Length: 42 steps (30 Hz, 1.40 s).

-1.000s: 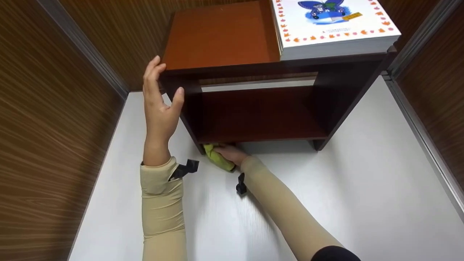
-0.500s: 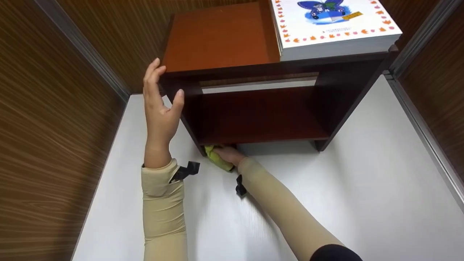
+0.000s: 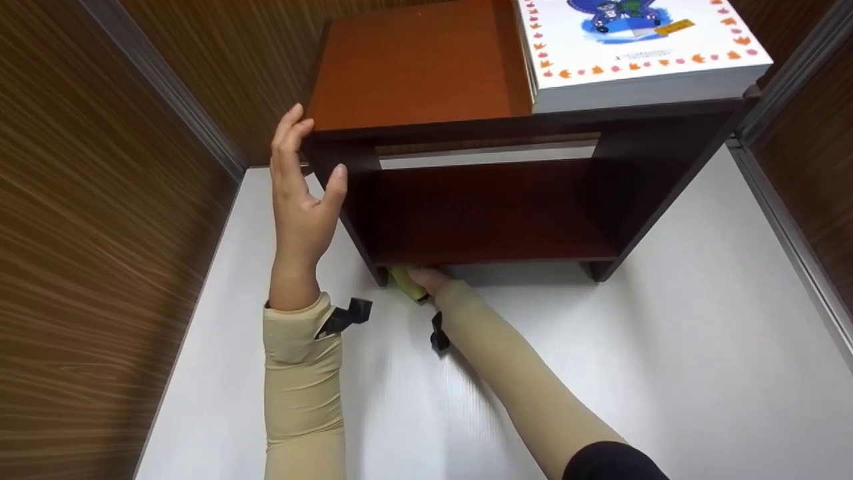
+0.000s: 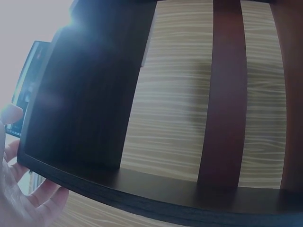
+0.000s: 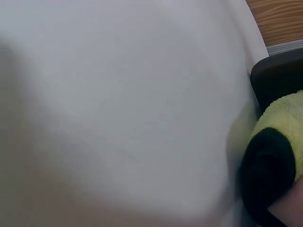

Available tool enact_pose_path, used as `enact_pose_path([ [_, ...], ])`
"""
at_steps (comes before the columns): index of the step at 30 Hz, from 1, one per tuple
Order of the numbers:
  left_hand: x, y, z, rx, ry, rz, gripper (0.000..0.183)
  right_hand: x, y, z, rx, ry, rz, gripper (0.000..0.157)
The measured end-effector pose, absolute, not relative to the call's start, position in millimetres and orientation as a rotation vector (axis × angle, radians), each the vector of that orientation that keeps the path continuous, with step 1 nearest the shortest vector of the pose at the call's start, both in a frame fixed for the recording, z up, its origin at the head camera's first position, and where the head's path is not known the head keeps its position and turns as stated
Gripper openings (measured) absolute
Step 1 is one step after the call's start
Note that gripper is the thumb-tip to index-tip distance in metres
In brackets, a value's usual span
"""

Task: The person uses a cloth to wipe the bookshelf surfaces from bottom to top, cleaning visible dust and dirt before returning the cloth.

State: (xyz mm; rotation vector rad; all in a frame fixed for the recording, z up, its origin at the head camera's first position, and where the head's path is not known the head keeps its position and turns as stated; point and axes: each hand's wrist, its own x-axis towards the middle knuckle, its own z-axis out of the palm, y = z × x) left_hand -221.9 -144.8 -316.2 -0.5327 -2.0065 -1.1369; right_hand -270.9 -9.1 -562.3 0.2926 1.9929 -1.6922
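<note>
A small dark reddish-brown bookshelf (image 3: 493, 210) stands on the white surface. My left hand (image 3: 301, 207) rests at its upper left corner, fingers extended along the outer side and thumb spread apart. In the left wrist view, the fingers (image 4: 45, 198) show behind the shelf's dark edge. Low down, my right hand (image 3: 430, 279) holds a yellow-green cloth (image 3: 406, 283) against the inner foot of the left side panel, under the lower board. Most of the right fingers are hidden by that board. The right wrist view catches the fuzzy cloth (image 5: 286, 116) with its dark edging beside the panel.
A thick stack of books (image 3: 640, 83) with a butterfly cover lies on the right half of the shelf's top. Wood-grain walls (image 3: 100, 267) with metal edge strips close in the left, back and right. White surface (image 3: 693, 333) extends in front.
My right hand has moved the cloth slightly farther under the lower board, so less of both shows. The left hand keeps its place at the corner. The head view has shifted a little.
</note>
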Motion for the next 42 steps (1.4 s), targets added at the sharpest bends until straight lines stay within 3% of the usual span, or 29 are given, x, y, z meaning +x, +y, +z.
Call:
enact_pose_path([
  [6,-234,-152,-328,-0.553,-1.98,-1.123,0.047,-271,-9,-559,0.338,2.015,-1.673,0.068],
  [15,-231,-150,-324,-0.55,-1.983,-1.152,0.046,-272,-3,-561,0.25,1.947,-1.753,0.043],
  [23,-218,-141,-304,-0.541,-2.024,-1.219,0.042,-273,-3,-568,0.208,1.945,-1.775,0.051],
  [30,-221,-145,-305,-0.539,-2.003,-1.234,0.042,-274,-8,-573,0.106,1.81,-1.764,0.047],
  [42,-218,-142,-303,-0.538,-2.011,-1.241,0.041,-264,-13,-578,-0.104,1.96,-1.673,0.069],
])
